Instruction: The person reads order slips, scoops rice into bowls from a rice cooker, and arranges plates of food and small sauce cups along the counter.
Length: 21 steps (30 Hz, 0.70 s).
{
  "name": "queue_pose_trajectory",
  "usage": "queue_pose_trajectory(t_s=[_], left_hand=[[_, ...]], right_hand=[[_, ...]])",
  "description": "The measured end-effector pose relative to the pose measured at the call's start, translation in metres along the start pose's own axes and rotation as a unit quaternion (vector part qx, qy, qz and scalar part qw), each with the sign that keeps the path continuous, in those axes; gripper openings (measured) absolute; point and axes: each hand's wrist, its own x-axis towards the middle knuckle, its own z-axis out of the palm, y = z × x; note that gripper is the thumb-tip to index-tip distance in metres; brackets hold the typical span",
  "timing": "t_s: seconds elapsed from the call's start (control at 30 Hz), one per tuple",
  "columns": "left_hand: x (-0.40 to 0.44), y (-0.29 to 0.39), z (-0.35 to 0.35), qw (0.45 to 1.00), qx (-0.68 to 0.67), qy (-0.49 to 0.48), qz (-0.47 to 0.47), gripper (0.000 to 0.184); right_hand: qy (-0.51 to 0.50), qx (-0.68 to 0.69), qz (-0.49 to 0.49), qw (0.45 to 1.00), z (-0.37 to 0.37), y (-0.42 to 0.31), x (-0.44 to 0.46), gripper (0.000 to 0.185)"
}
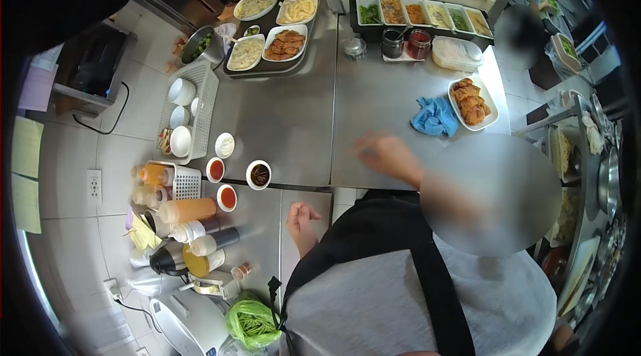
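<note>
My left hand (302, 222) is held in front of my apron by the counter edge. Its fingers are loosely curled with a gap, and nothing shows in them. Smeared by motion, my right hand (375, 152) hovers over the right steel table, and its fingers cannot be made out. Beyond it lie a crumpled blue cloth (433, 117) and a white dish of browned fried pieces (471, 101). Nearest my left hand are small bowls: one of dark sauce (258, 174), one of orange-red sauce (228, 198), one of red sauce (215, 169) and one of white sauce (225, 145).
A tray (267, 70) of filled dishes stands at the back left. White bowls sit in a basket (203, 125), with sauce bottles (187, 210) below. A topping rack (420, 32), dark jars (392, 42) and a lidded tub (457, 54) line the back right. Other people stand behind.
</note>
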Motion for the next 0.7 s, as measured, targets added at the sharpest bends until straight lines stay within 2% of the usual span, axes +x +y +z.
queue_pose_trajectory(t_s=[0.07,0.1,0.17,0.23,0.3,0.37,0.4,0.43,0.5,0.6,0.67,0.7], left_hand=[[0.004,0.0,0.012,1.0,0.017,-0.023,0.006,0.019],[0.006,-0.001,0.018,0.999,0.023,-0.042,0.009,0.019],[0.01,-0.001,0.029,0.997,0.038,-0.072,0.019,0.018],[0.012,0.004,0.041,0.996,0.038,-0.076,0.006,0.018],[0.007,0.006,0.056,0.996,0.039,-0.081,-0.005,0.017],[0.007,0.012,0.064,0.995,0.057,-0.08,-0.006,0.016],[-0.001,0.027,0.069,0.996,0.046,-0.074,-0.028,0.013],[-0.006,0.018,0.069,0.996,0.033,-0.079,0.015,0.009],[-0.015,0.014,0.062,0.986,0.108,-0.1,0.073,0.006],[-0.035,0.003,0.061,0.987,0.155,-0.03,0.023,0.013],[-0.05,0.005,0.054,0.978,0.196,0.002,-0.066,0.015],[-0.059,-0.004,0.05,0.983,0.174,0.036,-0.055,0.016]], right_hand=[[0.077,-0.14,0.108,0.981,-0.028,0.039,-0.014,0.036],[0.132,-0.219,0.126,0.959,-0.04,0.056,-0.021,0.04],[0.12,-0.32,0.151,0.927,-0.036,0.107,-0.046,0.047],[0.012,-0.192,0.215,0.957,-0.03,0.119,-0.051,0.039],[-0.158,0.018,0.125,0.979,-0.022,0.114,-0.054,0.031],[-0.207,0.146,0.167,0.953,-0.036,0.059,-0.024,0.026],[-0.161,0.168,0.135,0.963,-0.037,0.055,-0.006,0.027],[-0.117,0.197,0.09,0.969,-0.036,0.055,0.02,0.028],[-0.01,0.166,-0.075,0.983,-0.033,0.061,0.089,0.028],[-0.014,0.05,-0.109,0.993,-0.02,0.07,0.19,0.032],[0.001,-0.081,-0.139,0.987,0.026,0.097,0.245,0.038],[-0.038,-0.135,-0.105,0.984,0.06,0.13,0.261,0.043]])
